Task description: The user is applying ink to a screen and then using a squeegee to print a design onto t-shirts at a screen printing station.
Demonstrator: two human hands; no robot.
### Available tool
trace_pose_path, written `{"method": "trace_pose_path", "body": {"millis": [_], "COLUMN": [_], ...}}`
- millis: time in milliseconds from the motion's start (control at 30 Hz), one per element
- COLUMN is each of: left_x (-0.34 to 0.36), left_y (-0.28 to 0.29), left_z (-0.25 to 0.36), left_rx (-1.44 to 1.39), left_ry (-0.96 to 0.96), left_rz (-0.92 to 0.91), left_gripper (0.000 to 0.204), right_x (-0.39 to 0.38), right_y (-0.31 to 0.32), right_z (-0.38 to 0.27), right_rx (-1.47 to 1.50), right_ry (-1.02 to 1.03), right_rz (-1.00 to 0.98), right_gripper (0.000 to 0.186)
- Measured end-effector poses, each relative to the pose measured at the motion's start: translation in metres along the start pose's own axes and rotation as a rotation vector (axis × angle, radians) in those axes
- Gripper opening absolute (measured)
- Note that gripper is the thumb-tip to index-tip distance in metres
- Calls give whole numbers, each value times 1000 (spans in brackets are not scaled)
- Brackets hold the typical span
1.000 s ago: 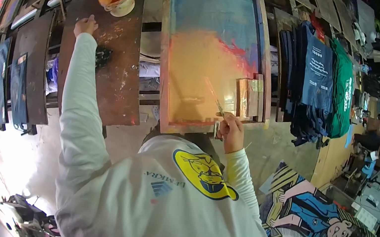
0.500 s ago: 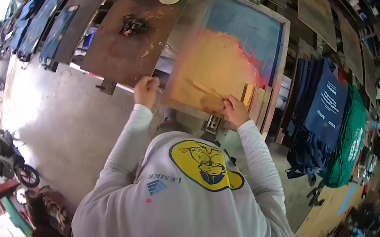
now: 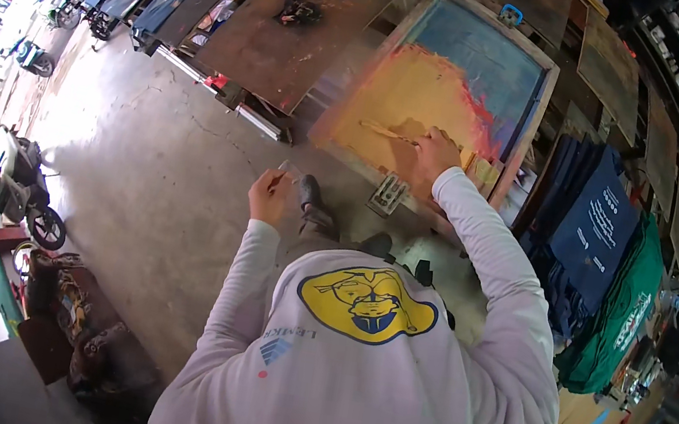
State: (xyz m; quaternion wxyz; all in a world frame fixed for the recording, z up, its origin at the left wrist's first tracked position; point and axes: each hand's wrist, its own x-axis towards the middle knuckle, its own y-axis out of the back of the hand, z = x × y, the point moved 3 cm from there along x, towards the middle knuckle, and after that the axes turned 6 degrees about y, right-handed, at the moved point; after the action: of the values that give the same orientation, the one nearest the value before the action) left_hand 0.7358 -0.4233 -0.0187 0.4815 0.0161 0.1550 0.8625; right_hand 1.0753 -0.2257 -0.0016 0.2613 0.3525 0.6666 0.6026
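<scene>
My right arm (image 3: 495,247) stretches forward and a little inward, elbow bent out to my right, sleeve down to the wrist. My right grip (image 3: 437,156) sits over the near part of the screen frame (image 3: 539,111), back of the hand upward, fingers bent around one end of a thin stick (image 3: 384,131). So I am grasping it; its free end points left over the yellow area of the mesh, and I cannot tell whether it touches.

My left arm (image 3: 244,272) is folded closer to me, the forearm rising almost straight up. My left grip (image 3: 269,198) is raised over the concrete floor (image 3: 156,181), off the frame's near left corner, fingers curled in toward the thumb; whether it pinches something small, I cannot tell.

A metal clamp (image 3: 387,194) lies at the frame's near edge, between my two hands. Left of the frame is the dark bench (image 3: 251,44).
</scene>
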Motion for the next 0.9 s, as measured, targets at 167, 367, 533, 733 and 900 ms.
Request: {"method": "trace_pose_path", "body": {"millis": [167,367,533,733,900], "left_x": [-13,-1,20,43,64], "left_y": [4,-3,-14,-20,-20], "left_z": [1,9,31,46,38], "left_rx": [9,-14,-132,-27,-27], "left_ry": [24,8,-20,5,-31], "left_rz": [-1,-38,-91,-180,-197], "left_gripper": [12,12,14,15,17], "right_x": [0,2,3,9,13], "right_y": [-10,-12,-9,-10,-5], "right_z": [9,8,3,4,7], "right_rx": [13,-28,-97,-56,-3], "right_ry": [5,9,-24,-60,-128], "right_rz": [-73,-130,-176,-152,-147], "right_gripper": [18,18,18,14,13]}}
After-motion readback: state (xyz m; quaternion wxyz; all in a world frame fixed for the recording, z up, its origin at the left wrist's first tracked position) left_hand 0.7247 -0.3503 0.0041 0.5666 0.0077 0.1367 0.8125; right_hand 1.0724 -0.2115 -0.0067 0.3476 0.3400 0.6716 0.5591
